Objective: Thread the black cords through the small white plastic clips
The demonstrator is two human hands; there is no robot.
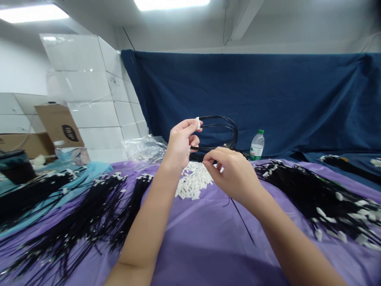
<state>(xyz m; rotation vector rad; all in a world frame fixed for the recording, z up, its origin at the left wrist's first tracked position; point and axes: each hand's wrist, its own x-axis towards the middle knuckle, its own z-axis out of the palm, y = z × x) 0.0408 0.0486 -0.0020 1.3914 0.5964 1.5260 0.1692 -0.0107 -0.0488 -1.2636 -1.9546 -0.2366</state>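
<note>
My left hand (179, 143) is raised in the middle, thumb and forefinger pinching a small white connector (198, 123). Several thin black wires (233, 129) run from it, looping to the right and back behind my right hand. A second white connector (188, 151) shows at the palm of the left hand, its black wire leading right. My right hand (230, 169) is closed, thumb against the curled fingers. A black wire end (242, 223) hangs out below it; its path inside the hand is hidden. Under and behind both hands lies a pile of small white connectors (195, 182).
Bundles of black wires with white ends lie at left (89, 210) and right (309, 194) on the purple cloth (190, 246). A water bottle (257, 146) stands behind. White boxes (86, 87), a clear plastic bag (144, 149) and a dark cup (16, 167) are at left.
</note>
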